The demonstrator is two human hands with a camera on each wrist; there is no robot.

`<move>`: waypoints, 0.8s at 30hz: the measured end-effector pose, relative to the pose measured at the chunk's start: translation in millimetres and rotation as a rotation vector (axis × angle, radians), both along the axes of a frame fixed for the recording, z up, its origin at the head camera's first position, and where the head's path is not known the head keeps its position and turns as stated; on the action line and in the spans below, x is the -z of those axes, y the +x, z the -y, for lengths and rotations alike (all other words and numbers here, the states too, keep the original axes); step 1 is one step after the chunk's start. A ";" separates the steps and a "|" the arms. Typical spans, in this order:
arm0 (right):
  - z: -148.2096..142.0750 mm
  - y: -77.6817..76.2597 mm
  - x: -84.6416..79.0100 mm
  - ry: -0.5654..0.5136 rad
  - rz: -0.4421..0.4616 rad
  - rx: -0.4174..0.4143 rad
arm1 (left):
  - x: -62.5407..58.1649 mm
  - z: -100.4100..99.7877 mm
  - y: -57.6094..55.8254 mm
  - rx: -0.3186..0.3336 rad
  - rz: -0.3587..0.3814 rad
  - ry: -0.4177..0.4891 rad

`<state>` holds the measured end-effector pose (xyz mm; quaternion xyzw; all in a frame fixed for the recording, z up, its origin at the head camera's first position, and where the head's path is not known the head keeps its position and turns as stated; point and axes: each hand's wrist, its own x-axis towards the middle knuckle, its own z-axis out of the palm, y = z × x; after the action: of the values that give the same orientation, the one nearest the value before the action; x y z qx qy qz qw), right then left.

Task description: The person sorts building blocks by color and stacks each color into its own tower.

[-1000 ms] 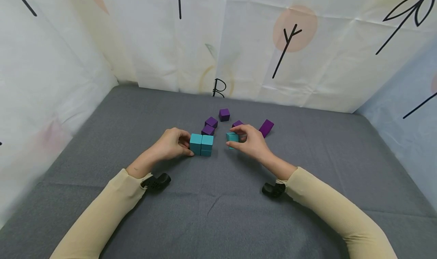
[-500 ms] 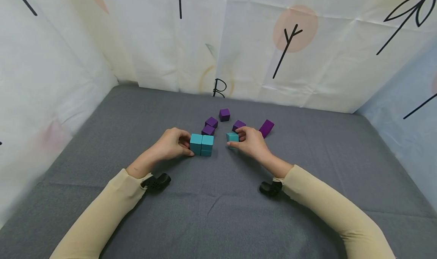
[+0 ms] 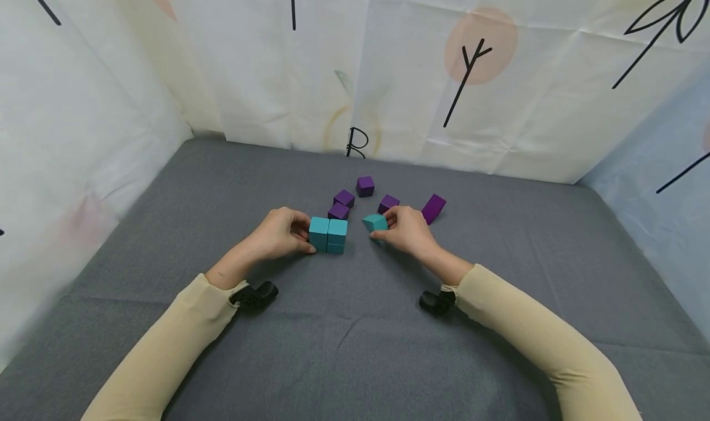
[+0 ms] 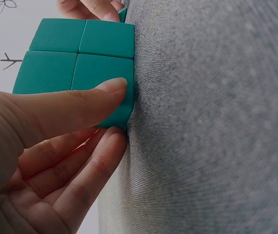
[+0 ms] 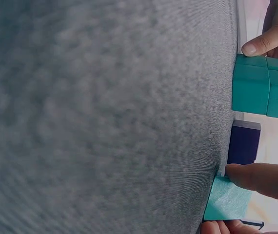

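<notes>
My left hand [image 3: 285, 231] holds the left side of a two-by-two group of teal blocks [image 3: 336, 231] on the grey cloth. In the left wrist view, its thumb lies across the front of the teal blocks [image 4: 80, 58], with the other fingers at their side. A short gap to the right, my right hand [image 3: 410, 230] pinches a separate teal block [image 3: 377, 222] between thumb and fingers. That block [image 5: 229, 200] sits at or very near the cloth in the right wrist view, turned at an angle, and the fingers partly cover it.
Behind the hands lie several purple cubes [image 3: 365, 187], two of them close together. A longer purple block [image 3: 434, 209] lies beyond the right hand. Grey cloth [image 3: 344, 347] covers the table, and printed fabric [image 3: 399, 69] hangs behind it.
The teal block in my right hand has turned, so a pointed side now faces left. My right wrist has shifted slightly left, uncovering more of a purple cube. The left hand stays put.
</notes>
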<state>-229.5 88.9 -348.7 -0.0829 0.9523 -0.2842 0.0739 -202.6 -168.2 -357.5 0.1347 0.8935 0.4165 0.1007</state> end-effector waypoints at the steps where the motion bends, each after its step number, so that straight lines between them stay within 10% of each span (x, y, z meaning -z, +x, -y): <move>1: -0.1 -0.2 0.3 -0.001 0.000 -0.002 | 0.0 0.0 0.0 0.000 -0.001 -0.001; 24: -4.3 5.8 -7.1 -0.242 -0.028 -0.090 | 2.3 0.5 -1.9 -0.002 -0.005 0.003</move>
<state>-223.6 93.2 -341.6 -0.1377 0.9073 -0.3924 0.0627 -204.5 -168.7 -359.9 0.1350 0.8933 0.4174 0.0977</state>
